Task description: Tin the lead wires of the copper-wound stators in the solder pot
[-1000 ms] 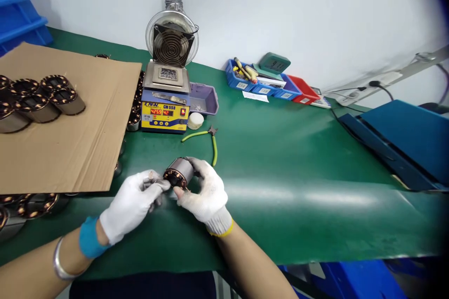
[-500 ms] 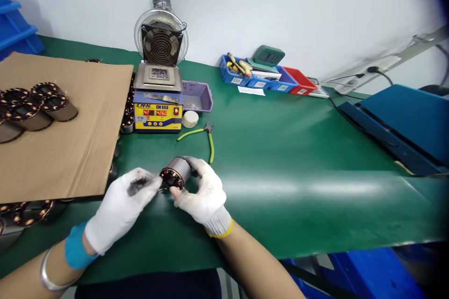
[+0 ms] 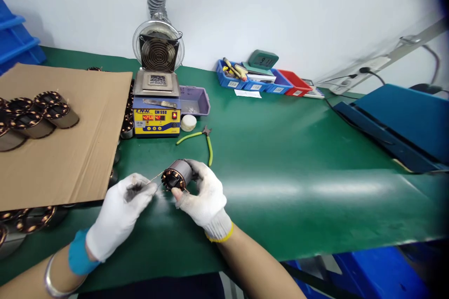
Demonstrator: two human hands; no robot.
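Observation:
Above the green mat, my gloved right hand [image 3: 203, 196] grips a motor stator [image 3: 180, 171] from its right side. The stator is a grey cylinder lying tilted, its open end with copper windings turned toward me and to the left. My gloved left hand [image 3: 126, 205] is just left of it, thumb and fingers pinched on a thin wire [image 3: 155, 178] that runs to the stator's rim. Green-handled cutters [image 3: 206, 136] lie open on the mat beyond my right hand.
A yellow-and-blue solder pot [image 3: 156, 121] stands behind, under a fume extractor [image 3: 159, 51]. Beside it are a purple tray [image 3: 196, 102] and a round white tub [image 3: 188, 123]. More stators [image 3: 63, 116] stand on cardboard [image 3: 87, 149] at left. Small bins [image 3: 228, 77] line the wall.
My left hand has drawn a little away from the stator, to the left, and the wire between them now shows. My right hand keeps its hold. The view has shifted slightly.

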